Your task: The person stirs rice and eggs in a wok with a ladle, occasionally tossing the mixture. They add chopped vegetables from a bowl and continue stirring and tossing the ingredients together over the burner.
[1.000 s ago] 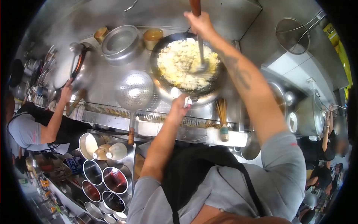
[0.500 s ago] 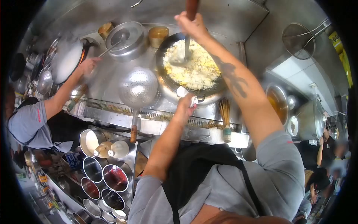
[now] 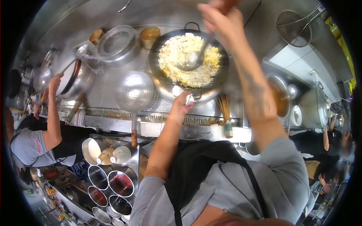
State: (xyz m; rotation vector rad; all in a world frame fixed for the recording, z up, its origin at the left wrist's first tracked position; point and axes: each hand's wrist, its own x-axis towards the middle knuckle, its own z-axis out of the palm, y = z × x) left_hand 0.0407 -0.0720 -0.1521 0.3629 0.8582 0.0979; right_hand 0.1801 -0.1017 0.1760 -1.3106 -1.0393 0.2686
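Note:
A black wok point(image 3: 225, 71) holds a heap of fried rice point(image 3: 207, 66) with yellow bits that look like egg. My left hand point(image 3: 181, 105) is closed around a folded white cloth point(image 3: 178, 90) by the wok's near loop handle. Above the wok's far right side, my right hand point(image 3: 226, 24) grips the thick wooden handle of a ladle point(image 3: 195, 59). The ladle's bowl rests in or against the rice, and both hand and handle are blurred by motion.
A perforated skimmer point(image 3: 135, 90) lies left of the wok, and a bamboo brush point(image 3: 225, 116) to its right. Behind stand a round metal pot point(image 3: 117, 45) and a brass-coloured container point(image 3: 150, 35). At left, a co-worker's hand point(image 3: 55, 83) works over another wok. Sauce pots point(image 3: 120, 182) stand lower left.
My right hand has swung right and its ladle now slants across the rice. The left hand stays by the wok handle. The co-worker's ladle has moved left from the round pot to the other wok.

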